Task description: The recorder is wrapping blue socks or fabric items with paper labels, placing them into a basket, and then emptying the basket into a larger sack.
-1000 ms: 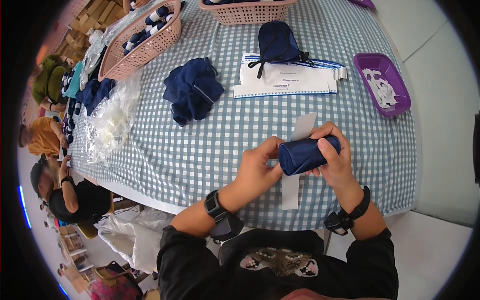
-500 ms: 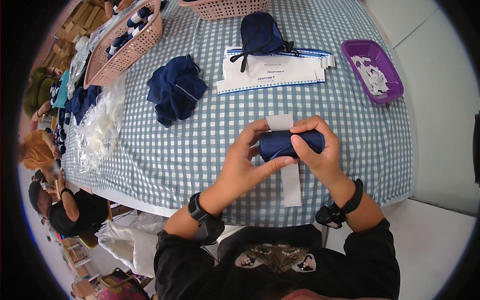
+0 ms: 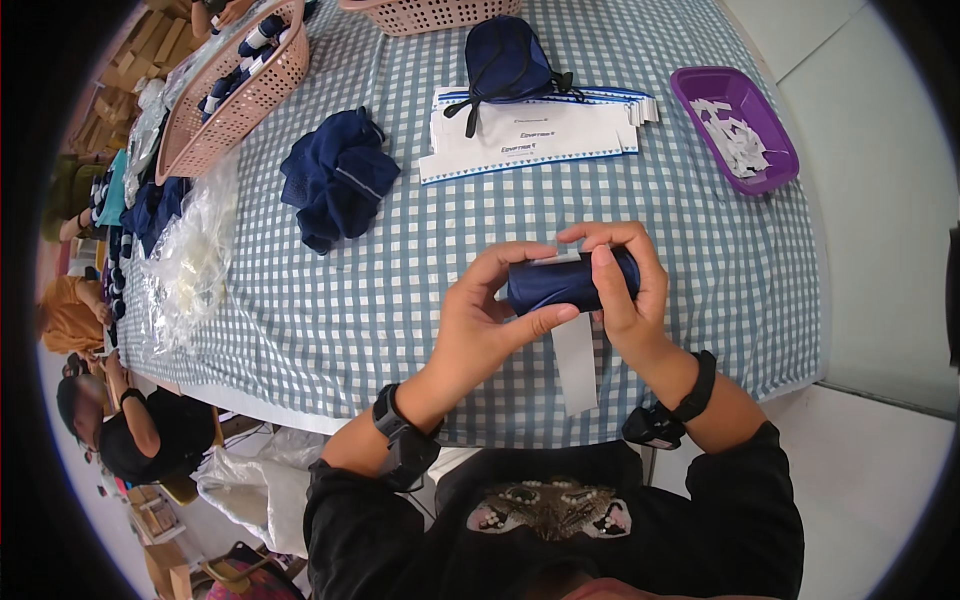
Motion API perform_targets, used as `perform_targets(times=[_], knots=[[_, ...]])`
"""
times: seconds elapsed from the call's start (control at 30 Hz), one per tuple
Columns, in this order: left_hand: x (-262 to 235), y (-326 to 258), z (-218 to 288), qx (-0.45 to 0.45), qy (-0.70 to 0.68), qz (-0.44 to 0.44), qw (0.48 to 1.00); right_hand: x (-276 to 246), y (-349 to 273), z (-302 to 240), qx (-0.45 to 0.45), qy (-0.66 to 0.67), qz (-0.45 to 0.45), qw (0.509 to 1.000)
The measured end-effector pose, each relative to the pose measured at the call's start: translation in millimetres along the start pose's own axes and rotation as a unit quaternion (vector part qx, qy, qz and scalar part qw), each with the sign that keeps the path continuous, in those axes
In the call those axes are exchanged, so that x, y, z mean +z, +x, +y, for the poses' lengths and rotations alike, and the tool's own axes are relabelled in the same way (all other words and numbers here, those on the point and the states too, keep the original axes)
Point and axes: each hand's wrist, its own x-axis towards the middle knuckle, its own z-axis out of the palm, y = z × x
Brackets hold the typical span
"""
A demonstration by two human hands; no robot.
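Close above the table, a rolled-up bundle of navy cloth lies crosswise between my two hands. My left hand is closed around its left end, thumb along the near side and fingers on the far side. On the right end, my right hand grips with the thumb on top and the fingers curled behind. A white paper strip runs beneath the roll; its long tail hangs toward me, and its short far end shows as a sliver behind the roll, by my fingertips.
Printed white paper bands lie stacked beyond my hands under a navy drawstring pouch. Crumpled navy cloth is to the left. A purple tray holds white slips. Pink baskets, clear plastic bags and co-workers are further off.
The strip's far end stood up beyond the roll and is now bent down against its far side. My right fingers have shifted left along the far edge. The view has shifted slightly.
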Motion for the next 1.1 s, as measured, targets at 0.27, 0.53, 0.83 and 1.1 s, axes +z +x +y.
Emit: perform_targets(times=[0.27,0.53,0.83,1.1], knots=[[1,-1,-6,0.043,0.013,0.005,0.999,2,0,0,-0.060,-0.070,-0.031,0.995],[2,0,-5,0.112,0.094,0.021,0.989,3,-3,0,-0.008,-0.013,-0.014,1.000],[3,-4,2,0.157,0.199,0.000,0.967,3,-3,-5,0.018,0.008,-0.018,1.000],[-2,-5,-4,0.221,0.251,-0.002,0.943,-10,8,-24,0.162,0.069,-0.109,0.978]])
